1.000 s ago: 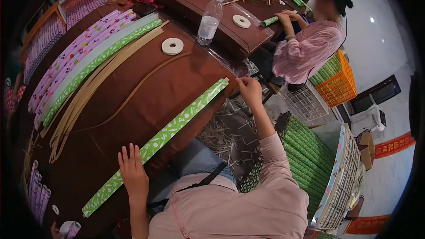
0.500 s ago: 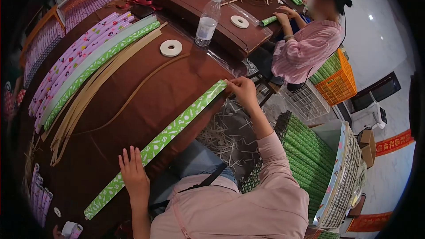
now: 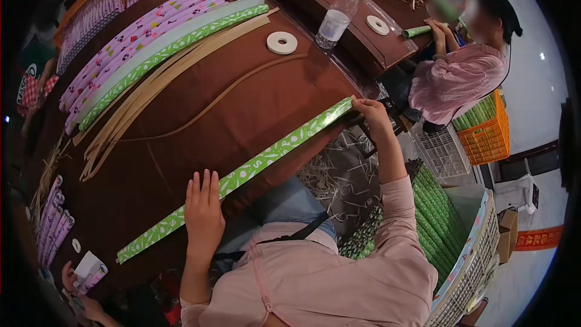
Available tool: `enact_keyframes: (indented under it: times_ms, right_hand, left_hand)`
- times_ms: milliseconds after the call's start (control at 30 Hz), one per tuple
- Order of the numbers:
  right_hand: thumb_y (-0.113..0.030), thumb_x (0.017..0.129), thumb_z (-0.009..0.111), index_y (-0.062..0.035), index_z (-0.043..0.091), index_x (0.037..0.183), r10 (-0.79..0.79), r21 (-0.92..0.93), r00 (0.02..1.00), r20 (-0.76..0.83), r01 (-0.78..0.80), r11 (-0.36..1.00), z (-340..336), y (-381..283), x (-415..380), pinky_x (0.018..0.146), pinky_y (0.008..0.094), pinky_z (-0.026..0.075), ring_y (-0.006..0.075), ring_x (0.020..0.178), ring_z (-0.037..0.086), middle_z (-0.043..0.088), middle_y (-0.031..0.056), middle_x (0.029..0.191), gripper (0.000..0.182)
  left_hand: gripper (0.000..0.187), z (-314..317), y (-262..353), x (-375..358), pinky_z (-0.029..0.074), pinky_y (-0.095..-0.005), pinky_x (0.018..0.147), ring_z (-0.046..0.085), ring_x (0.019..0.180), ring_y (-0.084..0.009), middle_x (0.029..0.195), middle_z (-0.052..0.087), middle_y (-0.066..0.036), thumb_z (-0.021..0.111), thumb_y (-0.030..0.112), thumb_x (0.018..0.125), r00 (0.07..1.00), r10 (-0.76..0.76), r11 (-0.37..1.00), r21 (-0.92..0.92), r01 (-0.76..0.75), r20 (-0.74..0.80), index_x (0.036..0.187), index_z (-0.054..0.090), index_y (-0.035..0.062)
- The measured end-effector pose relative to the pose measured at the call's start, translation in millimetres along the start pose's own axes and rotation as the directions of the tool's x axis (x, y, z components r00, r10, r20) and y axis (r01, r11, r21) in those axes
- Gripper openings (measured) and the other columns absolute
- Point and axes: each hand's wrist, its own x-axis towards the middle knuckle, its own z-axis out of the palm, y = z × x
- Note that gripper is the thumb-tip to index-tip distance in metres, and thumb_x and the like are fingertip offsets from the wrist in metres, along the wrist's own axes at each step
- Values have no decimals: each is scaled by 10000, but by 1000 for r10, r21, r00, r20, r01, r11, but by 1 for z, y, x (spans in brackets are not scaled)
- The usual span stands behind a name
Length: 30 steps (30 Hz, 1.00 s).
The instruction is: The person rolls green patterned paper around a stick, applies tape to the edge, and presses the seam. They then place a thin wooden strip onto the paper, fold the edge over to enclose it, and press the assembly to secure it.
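A long, narrow green paper roll (image 3: 284,146) with white print lies slantwise along the near edge of the brown-covered table. My left hand (image 3: 204,211) rests flat across its lower half, fingers stretched out and close together. At the roll's far right end, my right hand (image 3: 370,114) pinches the tip between thumb and fingers. Beyond the roll, a thin tan strip (image 3: 233,85) curves over the table. Further left lie a bundle of tan strips (image 3: 175,71), another green printed roll (image 3: 181,46) and several purple patterned rolls (image 3: 139,39).
A white tape roll (image 3: 282,43) and a water bottle (image 3: 336,17) stand on the brown table (image 3: 200,127). A co-worker in pink stripes (image 3: 457,79) sits at right. Another person's hands (image 3: 91,307) are at lower left. Crates (image 3: 484,136) of green rolls stand right.
The view has shifted, so the table's items sit further right and higher. More of another person's hands shows at lower left. My hands keep the same hold on the green roll.
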Motion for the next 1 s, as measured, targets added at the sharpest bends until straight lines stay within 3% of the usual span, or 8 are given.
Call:
enact_keyframes:
  times_ms: [100, 167, 400, 600, 700, 767, 1000]
  right_hand:
    - [-324, 896, 722, -54, 684, 863, -17, -4, 1000, -11, 17, 1000, 1, 2, -3, 692, 262, 364, 89, 734, 475, 583, -31, 781, 275]
    - [-264, 896, 719, -109, 701, 919, 31, -20, 999, -17, -31, 999, -2, 3, -3, 621, 188, 336, 35, 685, 495, 608, -77, 799, 158]
    - [-262, 922, 705, -41, 673, 890, -72, -16, 996, 44, 73, 997, -2, 20, 9, 638, 213, 446, 55, 670, 559, 624, -33, 775, 225]
    - [-221, 932, 698, -8, 651, 881, -143, 19, 986, -81, 145, 989, 9, 25, 0, 690, 219, 484, 82, 738, 609, 641, 3, 811, 224]
    - [-215, 929, 700, -3, 650, 878, -178, 26, 978, -109, 182, 983, 13, 23, -7, 678, 210, 478, 75, 724, 596, 638, 0, 807, 223]
    - [-209, 928, 701, -2, 649, 883, -192, 14, 975, -115, 195, 981, 12, 28, -4, 679, 209, 478, 74, 725, 594, 639, 1, 812, 218]
    - [-153, 927, 687, 25, 648, 934, -215, -20, 950, -228, 216, 976, 21, 34, -5, 712, 231, 506, 93, 752, 608, 655, 21, 846, 182]
  left_hand:
    - [543, -2, 2, -3, 316, -505, 1140, 436, 1333, -415, 1401, 497, -233, 557, -32, 857, 1000, 2, 999, -42, -1, 25, 1393, 465, -27]
    - [539, 0, 1, -3, 317, -506, 1139, 436, 1333, -418, 1403, 494, -236, 568, -9, 869, 999, 13, 1000, -18, -12, 30, 1398, 464, -15]
    - [529, 1, -1, 1, 286, -515, 1152, 413, 1350, -420, 1432, 463, -240, 581, 40, 897, 999, 17, 1000, 2, -17, 41, 1414, 468, 36]
    - [554, 1, -6, 2, 236, -555, 1162, 343, 1400, -411, 1496, 397, -216, 584, 111, 912, 994, 38, 997, 64, -45, 99, 1431, 423, 0]
    - [571, -6, -3, 4, 193, -555, 1174, 291, 1429, -412, 1520, 368, -208, 571, 176, 929, 993, 27, 999, -49, -22, 111, 1445, 405, -3]
    - [570, -10, 2, 6, 155, -551, 1182, 259, 1442, -421, 1525, 363, -212, 520, 259, 969, 994, -18, 999, -46, 23, 112, 1453, 392, -13]
    - [544, 5, 1, 8, 130, -549, 1184, 253, 1447, -409, 1517, 376, -211, 411, 307, 1032, 979, -180, 978, -90, 188, 93, 1457, 377, -32]
